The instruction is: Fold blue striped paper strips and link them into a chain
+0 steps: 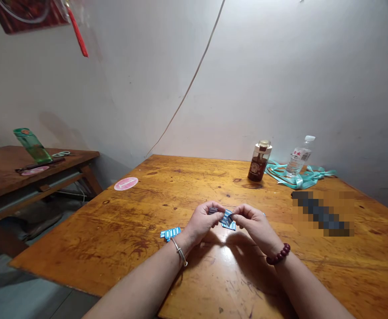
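Note:
Near the middle of the wooden table, both my hands pinch a blue, white and dark striped strip (226, 218), which looks like folded ribbon or cloth. My left hand (203, 220) grips its left part between thumb and fingers. From the other side, my right hand (252, 221) pinches a darker upper corner with its fingertips. Part of the strip is hidden behind my fingers, and its lower end hangs just below them. A second blue and white striped piece (171, 233) lies on the table beside my left wrist.
On the wooden table (140, 257), a dark-filled bottle (258, 164) stands at the back right. Turquoise ribbon (302, 180) lies around a clear water bottle (299, 157). A pixelated dark object (323, 215) is at right, a pink round card (126, 184) at left. A green bottle (32, 145) stands on another table.

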Demonstrator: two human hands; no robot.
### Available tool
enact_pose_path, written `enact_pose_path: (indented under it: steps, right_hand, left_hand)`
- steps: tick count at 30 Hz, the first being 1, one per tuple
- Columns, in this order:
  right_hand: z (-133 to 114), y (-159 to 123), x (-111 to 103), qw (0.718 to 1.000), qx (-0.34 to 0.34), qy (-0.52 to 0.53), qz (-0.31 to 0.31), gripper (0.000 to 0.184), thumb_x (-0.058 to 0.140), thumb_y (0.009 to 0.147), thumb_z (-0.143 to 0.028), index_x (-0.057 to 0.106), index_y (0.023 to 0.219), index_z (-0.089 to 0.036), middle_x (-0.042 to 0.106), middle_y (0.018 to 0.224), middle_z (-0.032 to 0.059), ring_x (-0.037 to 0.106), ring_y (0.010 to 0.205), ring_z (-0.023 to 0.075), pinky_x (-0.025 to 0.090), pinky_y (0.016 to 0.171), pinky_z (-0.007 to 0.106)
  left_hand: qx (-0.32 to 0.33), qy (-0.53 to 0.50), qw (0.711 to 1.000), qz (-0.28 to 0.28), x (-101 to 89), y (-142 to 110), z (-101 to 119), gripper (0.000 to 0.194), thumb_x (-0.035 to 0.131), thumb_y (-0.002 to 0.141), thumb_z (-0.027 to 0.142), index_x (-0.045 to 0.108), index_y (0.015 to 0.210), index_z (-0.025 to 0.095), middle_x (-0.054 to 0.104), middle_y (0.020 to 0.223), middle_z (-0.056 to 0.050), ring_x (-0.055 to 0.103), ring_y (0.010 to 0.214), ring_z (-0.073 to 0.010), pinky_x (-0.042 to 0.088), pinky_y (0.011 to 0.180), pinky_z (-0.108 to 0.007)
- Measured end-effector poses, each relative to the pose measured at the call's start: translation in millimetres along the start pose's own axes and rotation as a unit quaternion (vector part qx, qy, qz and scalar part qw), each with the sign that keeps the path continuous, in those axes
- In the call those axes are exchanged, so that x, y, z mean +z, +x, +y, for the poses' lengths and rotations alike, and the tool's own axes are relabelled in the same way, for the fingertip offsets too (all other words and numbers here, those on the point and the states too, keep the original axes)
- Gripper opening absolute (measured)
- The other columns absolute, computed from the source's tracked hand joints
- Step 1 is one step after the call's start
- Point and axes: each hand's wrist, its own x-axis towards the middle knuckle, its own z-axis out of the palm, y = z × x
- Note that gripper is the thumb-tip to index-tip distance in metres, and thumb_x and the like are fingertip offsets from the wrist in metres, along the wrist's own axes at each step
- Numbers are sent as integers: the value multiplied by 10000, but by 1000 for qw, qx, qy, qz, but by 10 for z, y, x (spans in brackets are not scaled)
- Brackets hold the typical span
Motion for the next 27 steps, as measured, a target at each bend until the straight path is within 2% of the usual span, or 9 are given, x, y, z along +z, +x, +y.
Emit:
enact_pose_path:
  steps: [4, 10, 13, 17, 21, 27]
  right_hand:
    - [2, -3, 1, 1000, 5, 20, -14, 164, 563, 679, -317, 520, 692, -159, 515, 625, -17, 454, 558, 90, 385, 540, 223]
    - [11, -7, 34, 1000, -9, 2, -10, 138, 549, 692, -303, 528, 701, -166, 497, 604, -27, 447, 561, 87, 383, 524, 214]
    - [14, -1, 45, 1000, -14, 0, -12, 155, 542, 699, -316, 546, 728, -164, 524, 636, -12, 462, 573, 92, 400, 534, 222]
    - [-5, -6, 53, 1000, -10, 9, -23, 182, 535, 709, -323, 559, 771, -154, 549, 673, 6, 472, 574, 94, 411, 533, 228]
    - [-32, -20, 72, 999, -4, 27, -25, 171, 535, 712, -309, 551, 779, -152, 544, 674, 4, 474, 570, 89, 413, 535, 226]
    - [-38, -33, 74, 999, -3, 2, -43, 170, 530, 707, -317, 548, 755, -155, 526, 633, -11, 467, 553, 88, 411, 534, 229]
  left_hand:
    - [-2, 43, 999, -14, -12, -7, 3, 216, 568, 660, 287, 611, 795, 125, 533, 606, -2, 416, 513, -64, 329, 491, -181]
    - [25, 94, 993, -70, 15, -32, 37, 275, 524, 702, 358, 628, 753, 109, 587, 673, -43, 493, 608, -102, 369, 555, -197]
    - [26, 98, 993, -64, 15, -22, 28, 283, 529, 697, 372, 616, 716, 103, 593, 671, -51, 505, 607, -107, 380, 558, -202]
    - [10, 93, 995, -29, -15, 2, -15, 276, 560, 670, 375, 569, 687, 100, 576, 650, -48, 505, 586, -105, 381, 533, -203]
    - [22, 98, 995, -18, -5, -4, -9, 233, 569, 661, 345, 525, 650, 117, 544, 609, -19, 485, 562, -94, 375, 522, -199]
    - [91, 217, 972, -9, 46, -59, 33, 150, 531, 679, 267, 535, 613, 132, 509, 590, 4, 436, 552, -82, 330, 508, -188]
